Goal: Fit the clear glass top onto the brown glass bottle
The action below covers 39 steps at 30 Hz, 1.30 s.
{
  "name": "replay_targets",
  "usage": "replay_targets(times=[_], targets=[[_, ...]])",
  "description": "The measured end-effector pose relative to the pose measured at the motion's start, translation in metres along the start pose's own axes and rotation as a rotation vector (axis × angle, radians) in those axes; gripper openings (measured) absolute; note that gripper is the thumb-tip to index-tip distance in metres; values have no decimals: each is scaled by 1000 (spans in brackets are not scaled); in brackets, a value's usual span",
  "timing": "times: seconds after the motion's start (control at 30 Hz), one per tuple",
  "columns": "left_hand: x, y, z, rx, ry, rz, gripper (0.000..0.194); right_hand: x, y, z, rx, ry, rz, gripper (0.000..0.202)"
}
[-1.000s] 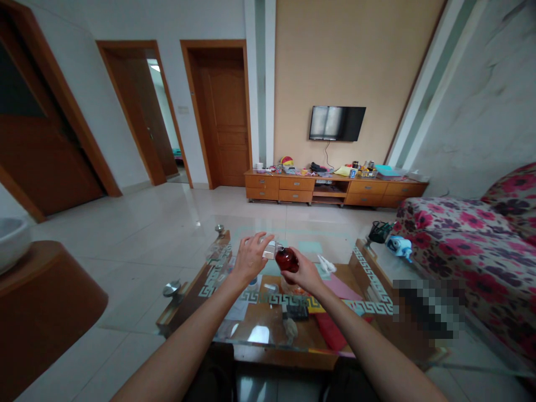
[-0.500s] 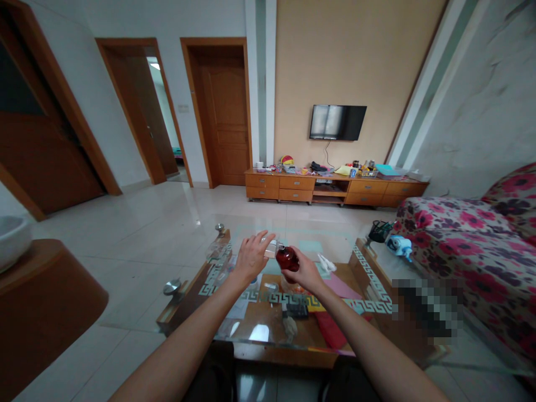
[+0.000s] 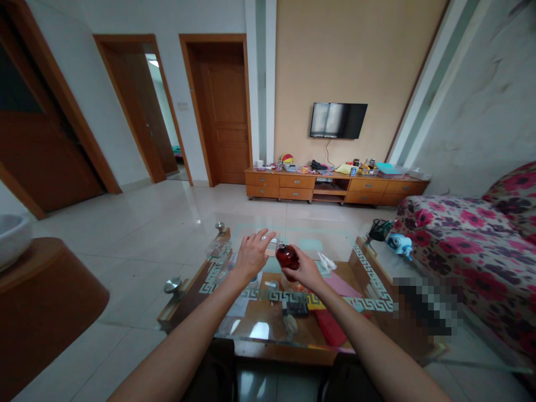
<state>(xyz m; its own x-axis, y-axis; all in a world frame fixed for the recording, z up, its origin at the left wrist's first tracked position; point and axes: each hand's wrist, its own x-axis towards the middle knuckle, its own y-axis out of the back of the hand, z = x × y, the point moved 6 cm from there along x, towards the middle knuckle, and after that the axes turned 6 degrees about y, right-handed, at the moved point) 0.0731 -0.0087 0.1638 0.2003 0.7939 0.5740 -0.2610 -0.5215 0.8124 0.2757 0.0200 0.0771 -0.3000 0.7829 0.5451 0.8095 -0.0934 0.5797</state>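
Above the glass-topped table (image 3: 262,329), my left hand (image 3: 252,257) is closed round a small clear container (image 3: 272,244), tilted toward the right. My right hand (image 3: 304,269) grips a dark red, rounded bottle (image 3: 287,257) by its side and base. The bottle's narrow neck leans up and left, its mouth at the clear container's right end. Whether the two touch is too small to tell. My fingers hide part of both things. A crumpled white tissue (image 3: 326,261) lies on the table just beyond my right hand.
Red (image 3: 330,326) and pink sheets and a dark box (image 3: 296,308) show at the table. A flowered sofa (image 3: 473,245) stands on the right, beside a blue-white packet (image 3: 399,244). At left is a wooden stand (image 3: 50,296) with a white bowl (image 3: 14,240).
The clear container in my left hand has tilted slightly and shows less of its pale face. Both hands have otherwise kept nearly the same place and hold.
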Motion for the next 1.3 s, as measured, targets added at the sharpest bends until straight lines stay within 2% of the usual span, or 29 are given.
replay_targets(times=[0.77,1.3], targets=[[1,-1,3,32,-19,6,84,-1,-2,12,-10,4,-3,87],[1,-2,3,33,-41,-8,84,-1,2,4,8,-6,-6,84]])
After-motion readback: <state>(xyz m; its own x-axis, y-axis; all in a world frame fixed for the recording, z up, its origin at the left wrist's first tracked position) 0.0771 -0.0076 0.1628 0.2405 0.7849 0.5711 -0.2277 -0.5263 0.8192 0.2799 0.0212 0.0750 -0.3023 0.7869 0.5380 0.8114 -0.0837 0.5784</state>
